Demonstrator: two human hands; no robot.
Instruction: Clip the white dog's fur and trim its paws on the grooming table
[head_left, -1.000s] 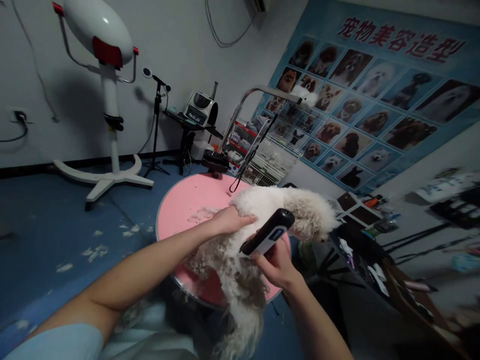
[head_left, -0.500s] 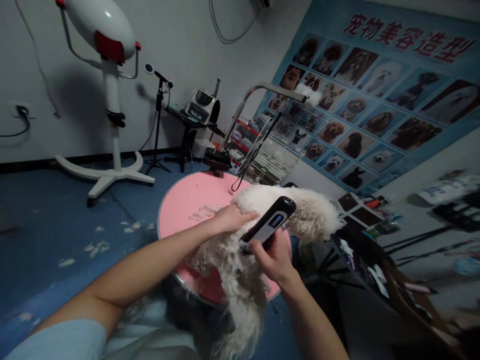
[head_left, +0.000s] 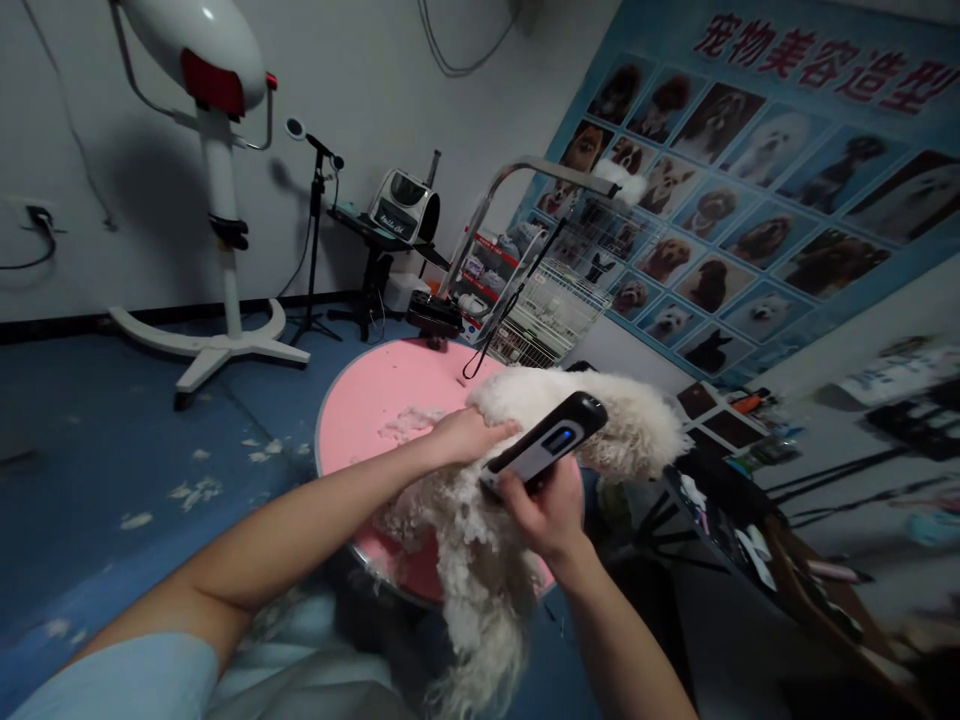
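A white, curly-coated dog (head_left: 637,420) is on a round pink grooming table (head_left: 360,400), its head to the right. Matted, loose-looking fur hangs from its near side past the table's edge. My right hand (head_left: 551,510) is wrapped round a black and grey hair clipper (head_left: 547,440) with a small lit display. The clipper's lower end meets the dog's coat, and its blade is hidden in the fur. Pressed on the dog's back, my left hand (head_left: 476,435) lies with its thumb stretched toward the clipper and its other fingers partly out of sight. Clipped fur (head_left: 411,422) lies beside it.
A curved metal grooming arm (head_left: 540,170) with a hanging black loop rises behind the table. A white stand dryer (head_left: 225,200) is at the left. Dark tool trays (head_left: 750,545) stand at the right, and tufts of fur (head_left: 196,492) dot the blue floor.
The clipper has tilted a little, its upper end shifting slightly right. My left hand stays nearly in place on the dog. The whole view has shifted slightly.
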